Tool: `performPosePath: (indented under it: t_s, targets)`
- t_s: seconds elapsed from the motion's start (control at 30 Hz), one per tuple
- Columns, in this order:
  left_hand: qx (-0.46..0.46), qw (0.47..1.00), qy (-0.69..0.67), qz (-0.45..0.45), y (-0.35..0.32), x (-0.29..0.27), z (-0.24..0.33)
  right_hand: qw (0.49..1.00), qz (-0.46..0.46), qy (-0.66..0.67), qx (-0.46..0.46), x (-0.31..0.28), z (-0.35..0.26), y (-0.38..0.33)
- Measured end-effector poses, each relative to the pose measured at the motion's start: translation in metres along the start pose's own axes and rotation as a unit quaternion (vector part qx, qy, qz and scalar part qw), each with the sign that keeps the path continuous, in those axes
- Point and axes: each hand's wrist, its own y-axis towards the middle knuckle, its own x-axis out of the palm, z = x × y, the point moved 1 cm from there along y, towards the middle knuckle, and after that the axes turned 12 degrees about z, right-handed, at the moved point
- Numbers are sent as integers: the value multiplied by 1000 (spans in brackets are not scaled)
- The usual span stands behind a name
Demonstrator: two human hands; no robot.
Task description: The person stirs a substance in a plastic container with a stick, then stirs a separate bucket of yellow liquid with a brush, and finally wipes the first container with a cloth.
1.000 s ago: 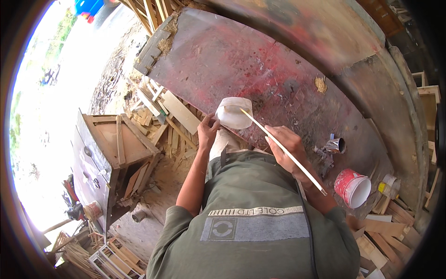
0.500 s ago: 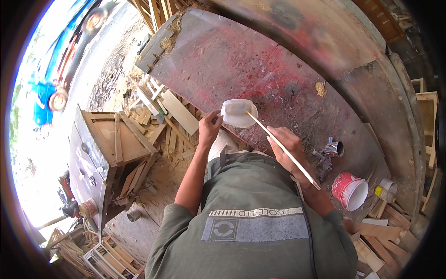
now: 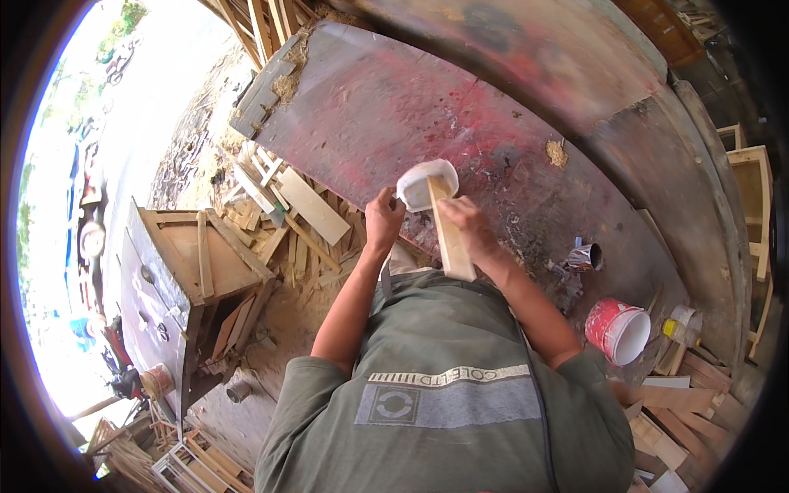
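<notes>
My left hand (image 3: 383,218) grips the near rim of a small white plastic tub (image 3: 426,184) that rests at the front edge of a big paint-stained worktop (image 3: 394,99). My right hand (image 3: 470,228) is closed around a flat pale wooden stick (image 3: 449,240). The stick's far end dips into the tub, and its near end points back toward my chest. Both hands are close together, just in front of my green shirt.
A red bucket with a white inside (image 3: 616,329) and a small metal can (image 3: 585,257) stand on the worktop to my right. A yellow-capped tin (image 3: 679,324) is beyond the bucket. Wood offcuts (image 3: 283,222) and a wooden cabinet frame (image 3: 193,259) lie on the ground at left.
The stick has swung from slanting out to my right to nearly upright in the tub. My right hand has moved in close to the tub. The left hand keeps its hold.
</notes>
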Motion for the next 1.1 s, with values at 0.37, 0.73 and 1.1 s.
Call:
performPosePath:
  t_s: [0.37, 0.73, 1.1]
  targets:
    - [-6, 1000, -5, -16, 14, 8, -13, 987, -108, -11, -115, -8, 33, 29]
    - [-55, 996, -75, -14, 10, 6, -3, 963, -255, 53, -73, -26, 3, 68]
    - [-10, 998, -63, -30, 14, 7, -4, 957, -255, 129, 51, -23, 10, 69]
